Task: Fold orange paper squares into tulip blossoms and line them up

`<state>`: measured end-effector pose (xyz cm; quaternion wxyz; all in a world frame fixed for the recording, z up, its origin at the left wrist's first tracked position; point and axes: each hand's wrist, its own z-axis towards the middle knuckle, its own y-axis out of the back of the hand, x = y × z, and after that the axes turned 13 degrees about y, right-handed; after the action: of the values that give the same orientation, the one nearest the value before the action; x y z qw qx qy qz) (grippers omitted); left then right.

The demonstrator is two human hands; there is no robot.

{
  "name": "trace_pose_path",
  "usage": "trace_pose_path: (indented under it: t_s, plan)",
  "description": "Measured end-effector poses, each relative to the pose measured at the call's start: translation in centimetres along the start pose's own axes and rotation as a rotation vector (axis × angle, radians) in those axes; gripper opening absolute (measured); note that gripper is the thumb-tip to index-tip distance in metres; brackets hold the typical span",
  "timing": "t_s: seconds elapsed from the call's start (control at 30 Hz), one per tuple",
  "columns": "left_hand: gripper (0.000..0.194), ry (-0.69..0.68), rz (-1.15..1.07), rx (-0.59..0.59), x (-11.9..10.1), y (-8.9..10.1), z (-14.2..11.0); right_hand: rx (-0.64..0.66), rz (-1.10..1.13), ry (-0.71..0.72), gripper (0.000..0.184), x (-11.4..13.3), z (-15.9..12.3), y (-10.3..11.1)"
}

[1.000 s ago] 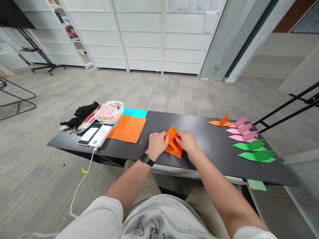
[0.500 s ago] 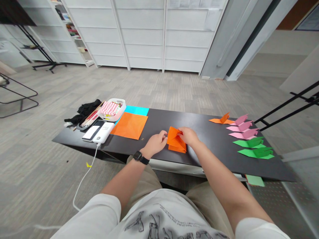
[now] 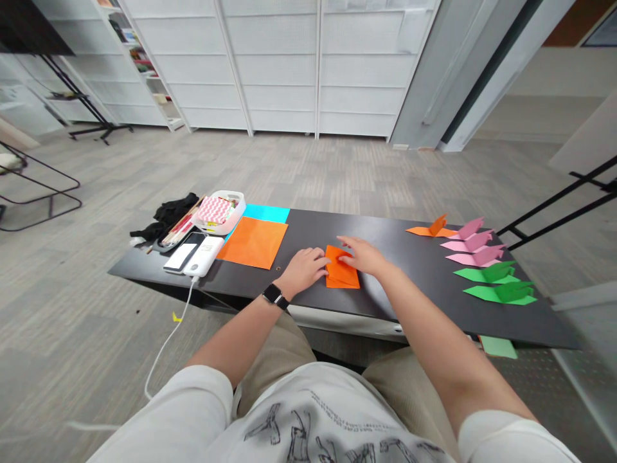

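Observation:
A folded piece of orange origami paper [image 3: 342, 276] lies nearly flat on the dark table in front of me. My left hand [image 3: 304, 269] rests at its left edge, fingers loosely stretched and fingertips touching the paper. From the right, my right hand [image 3: 365, 257] reaches over the upper part, its fingers spread, one fingertip on the paper and another just past the far edge. Neither hand grips the paper. To the left lies an orange square sheet [image 3: 255, 243], with a cyan sheet [image 3: 270, 213] partly under it.
At the right stand folded paper figures: an orange one [image 3: 434, 228], several pink ones [image 3: 470, 243] and two green ones [image 3: 501, 293]. On the left are a white basket [image 3: 236, 212], a phone [image 3: 183, 254], a white power bank [image 3: 204, 256] with a cable, and black cloth [image 3: 168, 212].
The orange paper was raised and partly opened between both hands; now it lies flatter as a small rectangle. My left hand moved off it, then back to its edge; my right fingers loosened.

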<state>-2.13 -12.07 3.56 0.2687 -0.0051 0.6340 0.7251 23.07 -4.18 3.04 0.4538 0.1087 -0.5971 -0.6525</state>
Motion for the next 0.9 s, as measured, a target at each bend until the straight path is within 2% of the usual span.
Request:
trace_pose_path:
  t_s: [0.07, 0.13, 0.2, 0.3, 0.4, 0.57, 0.77, 0.9]
  plan:
    - [0.028, 0.024, 0.004, -0.011, -0.1, -0.4, 0.3, -0.198, -0.006, 0.011, 0.055, 0.5, -1.8, 0.4]
    - [0.03, 0.055, 0.009, -0.03, -0.1, -0.8, 0.6, -0.408, -0.048, -0.047, 0.041, 1.4, -4.0, 0.3]
    - [0.033, 0.094, 0.017, -0.058, -0.3, -1.4, 0.9, -0.509, -0.078, -0.097, 0.032, 2.5, -6.4, -0.4]
    - [0.036, 0.17, 0.016, -0.116, -0.8, -2.5, 1.1, -0.477, -0.095, -0.086, 0.029, 4.2, -9.2, -2.1]
    - [0.035, 0.255, -0.01, -0.165, -1.5, -3.6, 1.2, -0.401, -0.1, -0.047, 0.031, 5.6, -10.5, -3.6]
    - [0.036, 0.36, -0.007, -0.233, -2.6, -5.0, 1.2, -0.254, -0.15, -0.057, 0.037, 6.5, -10.2, -5.0]
    - [0.039, 0.407, 0.035, -0.326, -3.0, -5.8, 1.2, -0.222, -0.207, -0.109, 0.042, 5.8, -9.6, -6.1]
    - [0.041, 0.434, 0.088, -0.304, -3.0, -6.0, 1.3, -0.179, -0.258, -0.158, 0.044, 5.4, -9.5, -6.4]
